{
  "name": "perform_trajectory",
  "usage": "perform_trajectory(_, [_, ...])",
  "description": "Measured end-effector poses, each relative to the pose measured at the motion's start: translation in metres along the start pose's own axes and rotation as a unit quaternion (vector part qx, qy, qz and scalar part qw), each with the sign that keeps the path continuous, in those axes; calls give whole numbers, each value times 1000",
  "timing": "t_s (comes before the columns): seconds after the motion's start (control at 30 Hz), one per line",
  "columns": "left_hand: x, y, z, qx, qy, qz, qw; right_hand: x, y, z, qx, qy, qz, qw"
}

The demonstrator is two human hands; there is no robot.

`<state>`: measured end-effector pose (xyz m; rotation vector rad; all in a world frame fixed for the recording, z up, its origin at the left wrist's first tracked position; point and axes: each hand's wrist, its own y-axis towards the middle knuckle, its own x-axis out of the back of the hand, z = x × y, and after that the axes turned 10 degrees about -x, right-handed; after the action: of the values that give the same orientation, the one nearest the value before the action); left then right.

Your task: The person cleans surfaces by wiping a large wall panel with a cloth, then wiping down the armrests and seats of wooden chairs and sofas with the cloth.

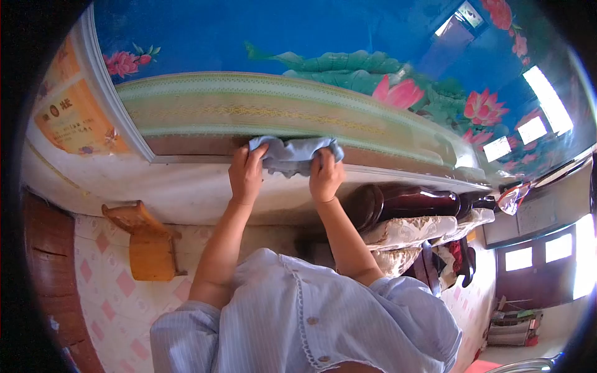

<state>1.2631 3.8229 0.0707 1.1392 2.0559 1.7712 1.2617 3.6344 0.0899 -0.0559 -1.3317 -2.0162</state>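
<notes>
A light blue cloth [291, 152] is stretched between my two hands, bunched and slightly folded. My left hand [247, 177] grips its left end, fingers wrapped over the fabric. The right end is pinched in my right hand [326, 176]. Behind the cloth is the lower border of a large glossy wall picture [249, 112], blue above with pink lotus flowers and green leaves. The cloth overlaps the brown strip along the picture's bottom edge; whether it presses flat on the surface I cannot tell.
A small wooden chair [152, 255] stands on the patterned floor at lower left. A dark wooden sofa with pale patterned cushions [410, 231] is at right, with clothes on it. Orange certificates [81, 118] hang at far left. A dark door [538, 264] is at far right.
</notes>
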Motion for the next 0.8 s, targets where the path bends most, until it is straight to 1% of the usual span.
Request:
perform_trajectory(0.03, [1, -13, 4, 25, -4, 34, 999, -4, -15, -5, -1, 0, 0, 1000])
perform_trajectory(0.07, [2, -25, 8, 51, -7, 66, 996, -9, -29, -8, -18, -23, 26, 999])
perform_trajectory(0.13, [10, -26, 11, 48, -16, 64, 997, -13, -36, -3, -52, -52, 58, 996])
perform_trajectory(0.17, [15, -27, 12, 46, -28, 68, 996, -15, -36, -3, -49, -47, 61, 996])
perform_trajectory(0.23, [25, -13, 18, 36, -28, 61, 997, -5, -14, 18, 8, -27, 32, 999])
perform_trajectory(0.3, [37, 11, 23, 49, -6, 37, 998, 6, 26, 46, 57, -19, 16, 998])
perform_trajectory(0.33, [44, 29, 25, 28, 12, 5, 1000, 11, 47, 63, 78, -24, 0, 997])
perform_trajectory(0.37, [53, 49, 25, 8, 30, -26, 999, 15, 67, 78, 92, 0, -19, 996])
perform_trajectory(0.4, [64, 72, 19, 20, 20, -61, 998, 17, 84, 91, 109, 24, -40, 993])
perform_trajectory(0.43, [73, 92, 12, 33, 11, -98, 995, 19, 97, 103, 111, 26, -35, 993])
perform_trajectory(0.5, [81, 112, 10, 38, -1, -116, 992, 18, 114, 121, 101, 78, -64, 990])
perform_trajectory(0.53, [84, 116, 10, 38, -15, -132, 990, 14, 112, 121, 83, 74, -57, 992])
perform_trajectory(0.57, [82, 112, 10, 39, -7, -133, 990, 11, 105, 116, 85, 81, -54, 992])
perform_trajectory(0.63, [71, 87, 16, 47, 16, -118, 992, 0, 83, 99, 84, 61, -25, 994])
perform_trajectory(0.7, [58, 52, 23, 96, 4, -82, 992, -6, 57, 75, 113, 51, -12, 992])
perform_trajectory(0.73, [54, 35, 22, 118, 7, -50, 992, -7, 44, 64, 105, 46, 10, 993])
perform_trajectory(0.77, [50, 17, 21, 118, 25, -7, 993, -9, 31, 55, 96, 39, 31, 994])
perform_trajectory(0.8, [46, 1, 21, 132, 13, 16, 991, -10, 18, 46, 90, 30, 47, 994])
